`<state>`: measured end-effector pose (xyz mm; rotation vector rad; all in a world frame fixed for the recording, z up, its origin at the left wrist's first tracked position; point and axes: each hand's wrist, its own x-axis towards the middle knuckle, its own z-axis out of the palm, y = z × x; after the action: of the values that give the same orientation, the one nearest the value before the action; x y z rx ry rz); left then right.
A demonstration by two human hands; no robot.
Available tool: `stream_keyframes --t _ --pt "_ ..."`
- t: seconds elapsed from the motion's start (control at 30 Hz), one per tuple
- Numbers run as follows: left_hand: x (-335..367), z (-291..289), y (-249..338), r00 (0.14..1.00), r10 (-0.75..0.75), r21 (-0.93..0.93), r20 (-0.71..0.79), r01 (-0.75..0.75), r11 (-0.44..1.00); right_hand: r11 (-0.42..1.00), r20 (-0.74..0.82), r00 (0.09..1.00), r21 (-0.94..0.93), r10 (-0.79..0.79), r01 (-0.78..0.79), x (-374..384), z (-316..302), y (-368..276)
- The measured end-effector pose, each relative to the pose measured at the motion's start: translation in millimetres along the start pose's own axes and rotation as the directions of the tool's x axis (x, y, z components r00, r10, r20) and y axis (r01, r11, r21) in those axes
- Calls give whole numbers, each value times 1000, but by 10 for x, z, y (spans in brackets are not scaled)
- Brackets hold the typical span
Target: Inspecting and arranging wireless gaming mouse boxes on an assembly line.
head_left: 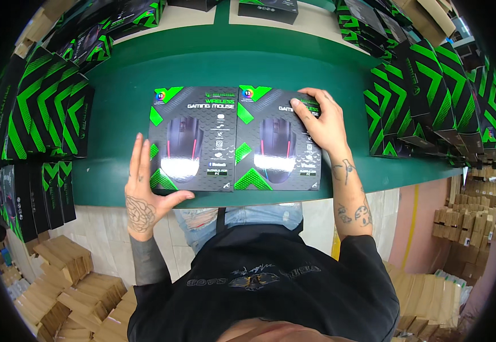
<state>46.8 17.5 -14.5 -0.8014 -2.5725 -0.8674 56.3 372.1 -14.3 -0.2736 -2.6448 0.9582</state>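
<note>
Two black-and-green gaming mouse boxes lie side by side on the green table (214, 67), picture faces up, their inner edges touching or almost so. Along the outer edge of the left mouse box (188, 142) is my left hand (145, 191), open, fingers stretched out and thumb spread toward the box's near edge. My right hand (325, 122) grips the far right corner of the right mouse box (273, 145), thumb on its face and fingers bent over the far edge. Part of that box's printing is covered by this hand.
Matching boxes stand in a row at the left (45, 108) and in another row at the right (413, 97). Another black box (268, 8) is at the far side. Brown cartons (97, 299) are stacked below the table's left, and more brown cartons (425, 302) at the lower right.
</note>
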Motion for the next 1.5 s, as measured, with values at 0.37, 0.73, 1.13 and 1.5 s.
stream_keyframes --t 0.37,0.73,1.13,1.5 --pt "-433 136 -546 864 -298 -253 -405 208 945 678 -39 999 734 -15 39 307 -145 -181" --pt "-375 79 -405 787 -603 -622 -133 407 668 810 469 769 577 -434 106 734 464 -1015" --pt "-1430 293 -897 500 -854 -833 -145 404 378 609 178 602 445 -778 656 147 58 -1605" --pt "-1340 164 -397 830 -470 -366 -299 355 860 911 -171 983 412 61 15 153 -676 -115"
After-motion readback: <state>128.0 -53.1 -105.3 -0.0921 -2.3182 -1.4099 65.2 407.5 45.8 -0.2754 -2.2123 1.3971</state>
